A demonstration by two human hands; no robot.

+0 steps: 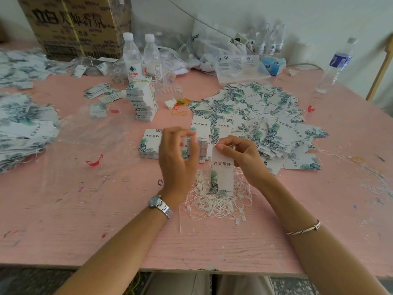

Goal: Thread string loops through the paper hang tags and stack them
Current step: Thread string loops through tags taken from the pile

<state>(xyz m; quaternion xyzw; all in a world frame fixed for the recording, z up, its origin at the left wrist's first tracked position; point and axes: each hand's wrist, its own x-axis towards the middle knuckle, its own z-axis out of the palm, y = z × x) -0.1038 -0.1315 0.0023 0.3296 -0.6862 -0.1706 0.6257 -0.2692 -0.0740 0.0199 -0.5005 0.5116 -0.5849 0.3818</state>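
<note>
Pinches top of upright white leaf-printed paper hang tag point(222, 175) with right hand point(240, 154) above white string loops point(212, 207); curls left hand point(177, 158) alongside, grasp impossible to tell.

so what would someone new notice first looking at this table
Most likely the hands at centre: the right hand pinches the top of a leaf-print hang tag over a tangle of white string loops, the left hand raised beside it. Then the big loose heap of tags sprawling behind them to the right on the pink table.
</note>
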